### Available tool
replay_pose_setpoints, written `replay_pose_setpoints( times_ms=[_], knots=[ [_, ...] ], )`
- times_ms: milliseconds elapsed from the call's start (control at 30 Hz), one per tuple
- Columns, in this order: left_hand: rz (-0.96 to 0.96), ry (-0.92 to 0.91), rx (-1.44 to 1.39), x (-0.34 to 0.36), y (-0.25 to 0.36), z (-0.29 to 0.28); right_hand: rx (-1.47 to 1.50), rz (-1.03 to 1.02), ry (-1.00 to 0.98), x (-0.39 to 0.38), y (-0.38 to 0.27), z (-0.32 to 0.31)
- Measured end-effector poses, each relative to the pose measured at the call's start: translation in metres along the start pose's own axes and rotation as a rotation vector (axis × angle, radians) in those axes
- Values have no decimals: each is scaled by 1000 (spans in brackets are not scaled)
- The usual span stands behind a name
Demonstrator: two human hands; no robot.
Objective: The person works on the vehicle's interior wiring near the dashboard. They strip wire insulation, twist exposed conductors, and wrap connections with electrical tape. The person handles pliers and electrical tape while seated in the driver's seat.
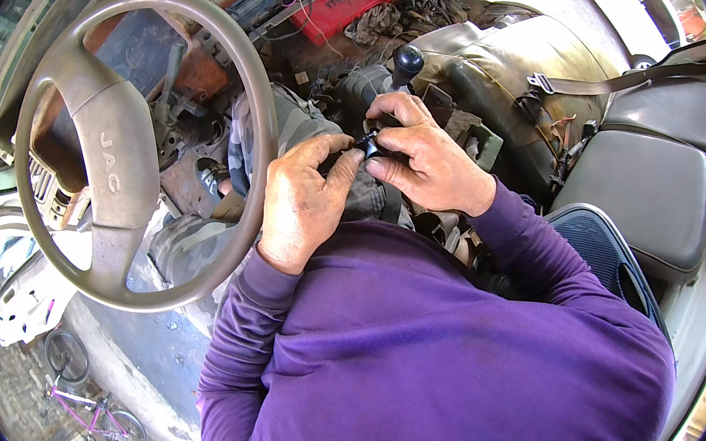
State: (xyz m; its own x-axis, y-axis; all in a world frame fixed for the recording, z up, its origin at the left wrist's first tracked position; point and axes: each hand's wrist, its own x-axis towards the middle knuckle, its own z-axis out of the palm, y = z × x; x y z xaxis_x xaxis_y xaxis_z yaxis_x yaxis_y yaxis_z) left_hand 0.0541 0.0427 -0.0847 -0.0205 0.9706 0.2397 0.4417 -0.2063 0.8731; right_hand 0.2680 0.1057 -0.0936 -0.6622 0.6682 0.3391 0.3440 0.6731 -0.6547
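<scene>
Both my hands meet in front of my chest, just right of the steering wheel (pixel 111 153). Between their fingertips is a small, shiny black part (pixel 371 144), whose exact kind I cannot make out. My left hand (pixel 306 193) is closed, pinching the part's left side with thumb and forefinger. From the other side, my right hand (pixel 438 157) grips it between thumb and curled fingers. The fingers cover much of the part. Beyond my right hand stands a gear lever with a round black knob (pixel 408 59).
The wheel's rim curves close to my left wrist. A red case (pixel 348 2) and crumpled dark rags (pixel 377 23) lie at the far side among loose wires. To the right are a worn beige seat (pixel 518 55), a seat belt (pixel 618 82) and grey cushions (pixel 641 194). A bicycle (pixel 94 411) is outside, lower left.
</scene>
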Motion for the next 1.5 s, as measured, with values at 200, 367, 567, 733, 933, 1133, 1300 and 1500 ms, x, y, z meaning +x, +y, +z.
replay_pose_setpoints(
  times_ms=[200, 367, 567, 733, 933, 1133, 1300, 1500],
  knots=[
    [51, 69, 18, 2, -5, 7, 191, 126, -97, -6, -1, 3],
    [225, 10, 217, 5, -4, 2, 731, 208, -249, -14, -6, -26],
    [237, -75, 12, 5, 5, -10, 192, -20, -121, 8, 17, -10],
    [179, -8, 56, 3, -2, -1, 72, -14, -236, -11, 1, -12],
    [313, -23, 204, 5, -1, 0, 496, -12, -290, -1, -6, -46],
    [150, -99, -87, 2, 5, -14, 14, -101, -103, -3, 10, -11],
    [151, -11, 20, -3, -5, 0, 222, -23, -330, -16, -8, -17],
    [342, -90, 74, 1, -3, -2, 523, 87, -154, 0, 1, -18]
  ],
)
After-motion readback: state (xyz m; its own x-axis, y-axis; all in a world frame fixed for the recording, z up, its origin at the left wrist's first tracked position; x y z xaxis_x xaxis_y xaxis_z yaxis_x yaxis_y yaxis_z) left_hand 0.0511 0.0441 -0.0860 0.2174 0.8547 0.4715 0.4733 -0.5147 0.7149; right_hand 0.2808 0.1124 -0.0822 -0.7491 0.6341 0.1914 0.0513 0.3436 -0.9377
